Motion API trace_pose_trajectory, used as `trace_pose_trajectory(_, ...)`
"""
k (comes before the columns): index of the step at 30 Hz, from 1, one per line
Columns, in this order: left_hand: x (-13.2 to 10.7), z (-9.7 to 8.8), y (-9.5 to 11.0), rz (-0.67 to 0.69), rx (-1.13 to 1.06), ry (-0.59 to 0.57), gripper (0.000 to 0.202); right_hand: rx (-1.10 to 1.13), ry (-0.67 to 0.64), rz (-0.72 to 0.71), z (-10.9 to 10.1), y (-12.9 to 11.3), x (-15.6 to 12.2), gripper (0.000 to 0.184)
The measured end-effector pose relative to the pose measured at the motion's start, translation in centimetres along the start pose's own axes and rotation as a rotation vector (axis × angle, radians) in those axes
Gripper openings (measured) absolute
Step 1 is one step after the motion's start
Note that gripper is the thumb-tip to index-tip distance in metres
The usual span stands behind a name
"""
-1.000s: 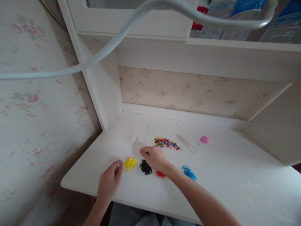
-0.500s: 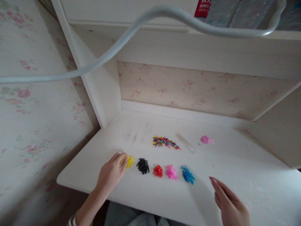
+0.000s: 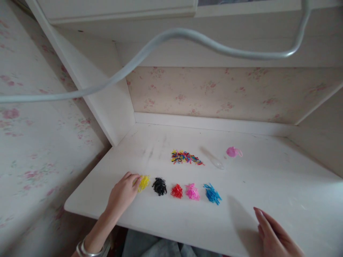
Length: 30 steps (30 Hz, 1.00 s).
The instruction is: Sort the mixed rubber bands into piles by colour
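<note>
My left hand (image 3: pixel 124 191) is at the left edge of a small pile of yellow rubber bands (image 3: pixel 144 182), its fingertips closed on some of them. In a row to the right lie piles of black rubber bands (image 3: pixel 159 186), red rubber bands (image 3: pixel 177 191), pink rubber bands (image 3: pixel 192 192) and blue rubber bands (image 3: pixel 212 194). Behind the row is a heap of mixed-colour rubber bands (image 3: pixel 185 157). Above the table at the right, my right hand (image 3: pixel 276 232) has thumb and fingers pressed together, with nothing visible in them.
Behind the piles lie a clear, slim plastic item (image 3: pixel 214 160) and a pink round item with a loop (image 3: pixel 233 152). A thick pale cable (image 3: pixel 182 34) curves across the upper view. White panels and a shelf enclose the white table (image 3: pixel 171 221).
My right hand has moved right and toward the table's front. My left hand stays at the yellow pile. The camera view has shifted, tilting slightly.
</note>
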<state>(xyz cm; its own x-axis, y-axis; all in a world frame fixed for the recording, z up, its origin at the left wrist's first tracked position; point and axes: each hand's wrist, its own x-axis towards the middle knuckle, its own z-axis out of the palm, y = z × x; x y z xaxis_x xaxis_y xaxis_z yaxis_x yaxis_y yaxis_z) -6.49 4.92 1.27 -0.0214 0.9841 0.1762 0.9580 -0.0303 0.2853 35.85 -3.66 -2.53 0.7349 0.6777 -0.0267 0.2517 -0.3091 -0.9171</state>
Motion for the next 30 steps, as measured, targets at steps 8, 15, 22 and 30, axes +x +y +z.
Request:
trace_pose_trajectory(8,0.2,0.3,-0.1,0.007,-0.031,0.015,0.025,-0.007,-0.009,0.061,0.0,-0.7,-0.1,0.055)
trace_pose_trajectory(15,0.0,0.3,0.0,0.008,-0.020,0.004,0.021,-0.050,-0.026,0.113,-0.2,-0.6,0.0,0.052)
trace_pose_trajectory(22,-0.1,0.2,0.3,0.011,0.018,-0.038,0.025,-0.054,-0.012,0.104,0.0,-1.3,-0.3,0.050)
trace_pose_trajectory(30,0.2,-0.2,0.0,0.032,-0.034,0.014,0.028,-0.094,-0.020,0.063,-0.2,-1.0,0.0,0.053)
